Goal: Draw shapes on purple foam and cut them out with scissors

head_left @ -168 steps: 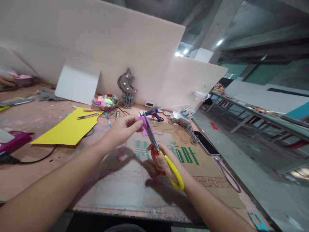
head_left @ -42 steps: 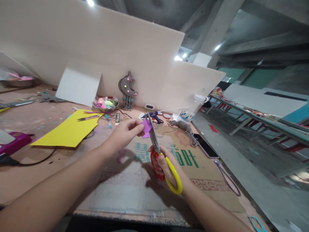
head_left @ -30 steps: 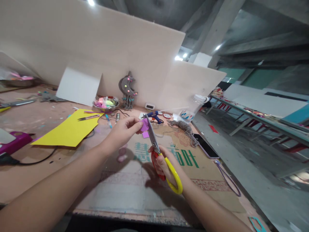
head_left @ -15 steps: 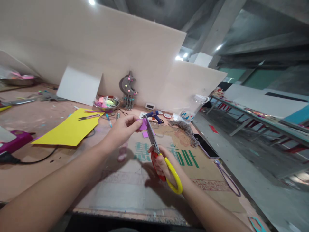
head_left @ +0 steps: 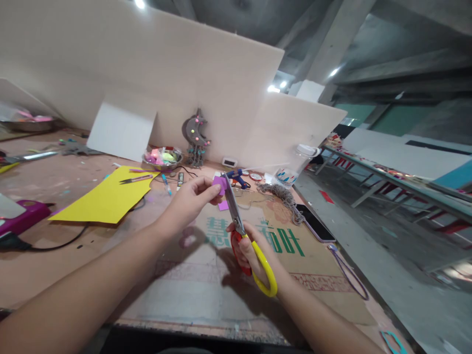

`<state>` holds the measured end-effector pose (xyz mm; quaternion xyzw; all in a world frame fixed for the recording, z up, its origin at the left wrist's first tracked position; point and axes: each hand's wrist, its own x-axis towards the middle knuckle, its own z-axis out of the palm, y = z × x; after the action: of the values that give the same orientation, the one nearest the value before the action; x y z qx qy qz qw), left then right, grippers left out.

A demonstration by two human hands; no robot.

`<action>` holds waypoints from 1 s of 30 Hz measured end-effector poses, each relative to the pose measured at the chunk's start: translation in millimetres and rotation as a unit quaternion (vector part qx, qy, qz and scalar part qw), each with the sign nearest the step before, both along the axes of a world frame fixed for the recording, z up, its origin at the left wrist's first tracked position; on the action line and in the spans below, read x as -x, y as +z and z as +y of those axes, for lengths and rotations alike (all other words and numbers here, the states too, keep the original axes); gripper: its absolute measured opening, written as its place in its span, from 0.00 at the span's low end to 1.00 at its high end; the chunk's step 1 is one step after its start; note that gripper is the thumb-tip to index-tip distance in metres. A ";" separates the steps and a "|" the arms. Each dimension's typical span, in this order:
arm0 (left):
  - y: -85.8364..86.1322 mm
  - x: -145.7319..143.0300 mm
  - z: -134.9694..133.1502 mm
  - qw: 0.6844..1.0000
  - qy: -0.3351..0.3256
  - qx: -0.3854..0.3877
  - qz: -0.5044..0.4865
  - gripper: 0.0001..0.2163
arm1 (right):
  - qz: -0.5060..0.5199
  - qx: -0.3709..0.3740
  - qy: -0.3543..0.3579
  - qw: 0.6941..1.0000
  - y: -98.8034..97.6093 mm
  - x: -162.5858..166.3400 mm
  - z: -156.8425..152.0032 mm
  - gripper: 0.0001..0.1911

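My left hand [head_left: 191,199] pinches a small purple foam piece [head_left: 220,184] above the table, fingers closed on it. My right hand [head_left: 246,248] grips scissors [head_left: 236,216] with one yellow and one red handle loop. Their blades point up and away and meet the purple piece at its right edge. Another purple scrap [head_left: 222,205] lies on the cardboard sheet [head_left: 206,275] just below the held piece.
A yellow sheet [head_left: 106,196] with small snips [head_left: 134,179] lies at left. Behind it are a bowl of coloured bits [head_left: 162,158], a moon ornament [head_left: 195,135], a blue glue gun [head_left: 236,176], twine [head_left: 282,192], a phone [head_left: 315,222] and white boards [head_left: 121,130].
The purple piece has been turned a little in my left fingers between cuts. The scissors have stayed in nearly the same place, their blades working at the piece's edge.
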<state>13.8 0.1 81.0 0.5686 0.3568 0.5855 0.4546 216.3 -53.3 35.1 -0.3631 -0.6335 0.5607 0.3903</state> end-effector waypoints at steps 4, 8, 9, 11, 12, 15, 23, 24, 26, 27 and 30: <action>2.0 -0.5 -1.7 1.000 -0.016 0.007 -0.017 0.12 | 0.000 -0.018 0.009 1.000 -6.2 -1.5 0.6 0.34; 7.4 -1.9 -8.5 0.999 -0.041 0.015 0.010 0.12 | -0.014 -0.073 0.019 0.997 -9.8 -4.9 2.4 0.37; 8.7 -2.4 -10.1 0.999 -0.046 0.019 0.015 0.12 | -0.022 -0.083 0.019 0.996 -9.6 -5.7 2.8 0.38; 10.6 -3.1 -12.3 0.998 -0.050 0.025 0.022 0.11 | -0.037 -0.091 0.020 0.995 -8.7 -6.9 3.2 0.38; 11.3 -3.4 -12.9 0.998 -0.049 0.025 0.025 0.11 | -0.040 -0.091 0.022 0.995 -8.1 -7.2 3.2 0.38; 11.7 -3.7 -12.7 0.998 -0.049 0.023 0.030 0.12 | -0.040 -0.095 0.025 0.994 -6.5 -7.2 2.7 0.37; 9.0 -2.9 -10.4 0.998 -0.055 0.019 0.024 0.11 | -0.045 -0.084 0.000 0.995 -5.3 -5.3 0.9 0.37; 8.9 -2.8 -10.3 0.998 -0.055 0.020 0.025 0.11 | -0.042 -0.079 -0.001 0.996 -5.6 -5.2 0.8 0.37; 9.2 -2.8 -10.3 0.998 -0.054 0.022 0.026 0.11 | -0.036 -0.073 0.000 0.997 -5.9 -5.2 0.8 0.37; 9.4 -2.8 -10.2 0.998 -0.054 0.024 0.026 0.12 | -0.035 -0.072 0.001 0.997 -5.8 -5.1 0.8 0.36; 9.5 -2.7 -9.9 0.998 -0.052 0.026 0.024 0.12 | -0.032 -0.076 0.000 0.997 -5.1 -4.9 0.8 0.36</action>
<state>16.4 -9.8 90.5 0.5884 0.3528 0.5373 0.4905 221.2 -52.4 30.1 -0.3501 -0.6864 0.4994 0.3961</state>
